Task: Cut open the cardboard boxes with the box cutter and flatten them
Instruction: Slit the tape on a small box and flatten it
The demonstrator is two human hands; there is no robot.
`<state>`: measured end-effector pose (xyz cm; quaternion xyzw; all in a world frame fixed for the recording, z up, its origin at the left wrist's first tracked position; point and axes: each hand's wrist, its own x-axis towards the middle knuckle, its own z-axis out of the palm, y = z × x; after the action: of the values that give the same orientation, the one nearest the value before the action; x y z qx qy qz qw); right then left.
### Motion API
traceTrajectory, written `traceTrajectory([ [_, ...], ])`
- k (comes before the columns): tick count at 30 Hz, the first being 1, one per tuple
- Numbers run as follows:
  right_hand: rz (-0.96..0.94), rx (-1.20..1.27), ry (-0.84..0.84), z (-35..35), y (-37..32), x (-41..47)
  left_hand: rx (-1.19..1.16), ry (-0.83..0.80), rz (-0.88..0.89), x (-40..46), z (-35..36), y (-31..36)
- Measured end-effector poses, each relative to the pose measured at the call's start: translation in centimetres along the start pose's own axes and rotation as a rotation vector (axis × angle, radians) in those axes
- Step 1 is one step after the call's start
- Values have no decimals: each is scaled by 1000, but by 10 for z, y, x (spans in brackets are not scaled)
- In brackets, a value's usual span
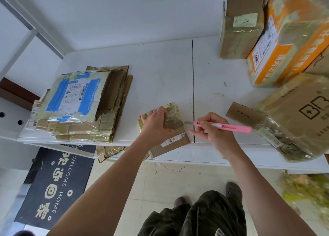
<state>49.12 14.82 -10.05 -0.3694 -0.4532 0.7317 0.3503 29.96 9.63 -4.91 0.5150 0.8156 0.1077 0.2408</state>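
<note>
At the near edge of the white table [160, 72], the person stood with both arms reaching forward, and the small box [170, 129] lay right at the lip, one corner hanging out over the floor. Its left hand [154, 122] lay on top of that box, fingers curled over the far taped edge, holding it down. Its right hand [216, 131] was just beside the box to the right, apart from the other hand, fingers wrapped round the pink box cutter [222, 126], whose short blade pointed left toward the box without touching it.

From where the blade sat, the danger looked plain enough: the cutter aimed toward the holding hand, and a slip on that glossy tape could have run the tip into the fingers. The box also overhung the edge, so a hard push might have tipped it off.

Farther left on the table sat a stack of flattened cardboard [83, 104], already done by the look of it. To the right a large taped box [299, 114] waited with one flap open, and beyond it an orange box [284, 45] and a brown upright box [240, 27] stood against the wall, none of them cut open yet.
</note>
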Motion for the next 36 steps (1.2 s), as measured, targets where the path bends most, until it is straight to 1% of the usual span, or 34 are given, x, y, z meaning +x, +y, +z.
traceTrajectory([
  [3, -55, 107, 109, 11, 0, 11, -47, 23, 25, -2, -1, -1],
  [5, -88, 119, 163, 20, 1, 20, -62, 16, 30, -3, -1, -1],
  [7, -85, 106, 180, 29, 5, 27, -24, -12, 43, -3, -1, -3],
  [11, -56, 5, 190, 36, 13, 30, 48, -57, 46, 0, 1, -6],
  [19, -79, 8, 210, 39, 14, 33, 65, -53, 57, 3, 3, -10],
  [23, -90, 62, 221, 39, 15, 30, 57, -55, 68, 4, 3, -10],
  [28, -123, 83, 201, 40, 15, 30, 49, -40, 82, 4, 2, -9],
  [32, -85, 106, 195, 40, 15, 29, 28, -43, 85, 4, 2, -9],
  [36, -24, 71, 166, 37, 9, 35, 42, -46, 76, 5, 2, -9],
])
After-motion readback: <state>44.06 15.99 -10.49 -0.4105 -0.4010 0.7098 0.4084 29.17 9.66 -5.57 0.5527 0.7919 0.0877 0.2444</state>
